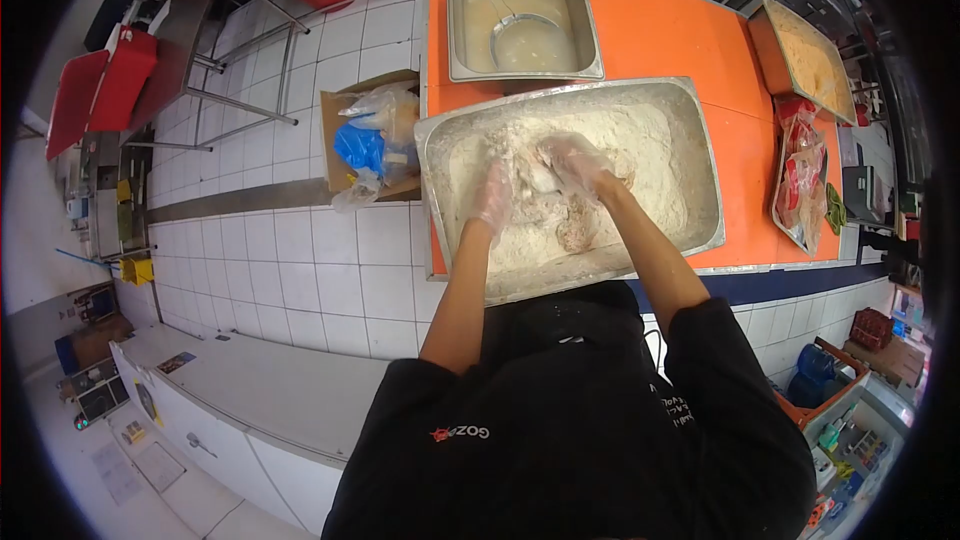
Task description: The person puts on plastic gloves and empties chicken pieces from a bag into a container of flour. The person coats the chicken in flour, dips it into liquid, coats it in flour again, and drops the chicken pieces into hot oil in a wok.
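A large metal tray [708,190] of white flour [650,140] stands in front of me. Both my hands are inside it, in clear plastic gloves dusted with flour. My left hand [493,195] is on the left side of the flour, fingers stretched forward and partly coated. My right hand [578,165] curls over a floured lump, which looks like a piece of raw meat [541,176], between the two hands. Another coated piece [575,227] lies nearer me in the flour. The fingertips of both hands are partly hidden.
Behind the tray, a deep metal pan [455,35] holds cloudy liquid and a long-handled strainer [530,40]. On the orange tabletop [660,35] at right are a pan of orange-yellow crumbs [810,55] and a tray with plastic bags [800,175]. A cardboard box [335,140] of bags sits left.
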A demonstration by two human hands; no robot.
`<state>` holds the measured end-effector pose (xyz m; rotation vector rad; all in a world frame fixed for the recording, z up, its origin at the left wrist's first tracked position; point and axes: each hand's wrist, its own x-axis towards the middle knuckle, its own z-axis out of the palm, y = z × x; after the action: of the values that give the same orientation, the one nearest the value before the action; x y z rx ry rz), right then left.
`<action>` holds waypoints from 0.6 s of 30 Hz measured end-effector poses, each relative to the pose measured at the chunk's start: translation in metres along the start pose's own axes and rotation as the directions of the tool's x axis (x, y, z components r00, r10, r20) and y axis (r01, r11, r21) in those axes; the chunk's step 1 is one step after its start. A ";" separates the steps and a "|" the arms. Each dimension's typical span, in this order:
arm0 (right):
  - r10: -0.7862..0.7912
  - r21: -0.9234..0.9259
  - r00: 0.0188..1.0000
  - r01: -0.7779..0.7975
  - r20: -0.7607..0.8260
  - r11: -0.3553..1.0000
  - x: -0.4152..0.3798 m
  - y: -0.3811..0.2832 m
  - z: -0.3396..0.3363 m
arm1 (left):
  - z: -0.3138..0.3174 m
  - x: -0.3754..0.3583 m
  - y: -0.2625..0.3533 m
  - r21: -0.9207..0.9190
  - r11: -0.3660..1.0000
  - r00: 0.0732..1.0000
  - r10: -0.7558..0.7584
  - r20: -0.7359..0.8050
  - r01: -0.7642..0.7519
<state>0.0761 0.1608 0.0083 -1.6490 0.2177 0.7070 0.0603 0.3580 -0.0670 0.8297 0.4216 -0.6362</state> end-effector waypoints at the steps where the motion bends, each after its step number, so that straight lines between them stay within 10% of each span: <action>1: 0.016 -0.003 1.000 -0.016 0.006 1.000 0.006 0.005 0.010 | 0.012 -0.007 0.002 -0.012 1.000 1.000 -0.009 -0.008 0.009; 2: -0.285 -0.501 0.951 0.190 -0.119 0.844 0.013 0.022 0.023 | 0.022 -0.014 0.001 0.424 0.905 1.000 0.008 -0.024 0.003; 3: -0.594 -0.879 0.802 0.238 -0.062 0.413 0.030 0.042 0.029 | 0.019 -0.006 -0.016 0.711 0.700 0.988 0.144 -0.057 -0.061; 5: -0.602 -0.869 0.781 0.170 -0.169 0.464 0.065 0.096 0.042 | -0.016 0.038 -0.075 0.963 0.265 0.873 0.480 -0.089 -0.048; 7: -0.226 -0.835 0.941 -0.092 -0.251 0.542 0.057 0.067 0.053 | -0.047 0.087 -0.115 0.997 0.023 0.765 0.640 -0.069 0.071; 9: -0.392 -0.791 0.861 -0.019 -0.323 0.611 0.056 0.063 0.050 | -0.020 0.067 -0.071 0.979 0.131 0.833 0.516 -0.200 0.153; 11: -0.093 -0.825 0.991 -0.029 -0.099 0.565 0.052 0.014 0.030 | -0.005 0.051 -0.020 0.951 0.219 0.873 0.392 -0.290 0.218; 12: -0.407 -0.832 0.887 0.387 0.218 0.397 0.093 0.078 -0.004 | -0.008 0.039 -0.006 0.983 0.116 0.934 0.312 -0.173 0.143; 15: -0.732 -0.817 0.675 0.473 0.095 0.331 0.041 0.081 -0.052 | 0.007 0.014 0.000 0.989 -0.114 0.958 0.282 -0.058 0.094; 17: -0.268 -0.956 0.957 -0.032 -0.113 0.292 -0.013 0.050 -0.060 | 0.020 -0.008 -0.010 0.958 -0.245 0.941 0.333 -0.063 0.151; 18: -0.269 -0.957 0.956 -0.034 -0.115 0.289 -0.025 0.040 -0.052 | 0.028 -0.015 -0.013 0.962 -0.219 0.935 0.345 -0.080 0.162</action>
<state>0.0521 0.0967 -0.0085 -2.9377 -0.2416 0.4851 0.0435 0.3346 -0.0477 2.6864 -0.0151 -0.5862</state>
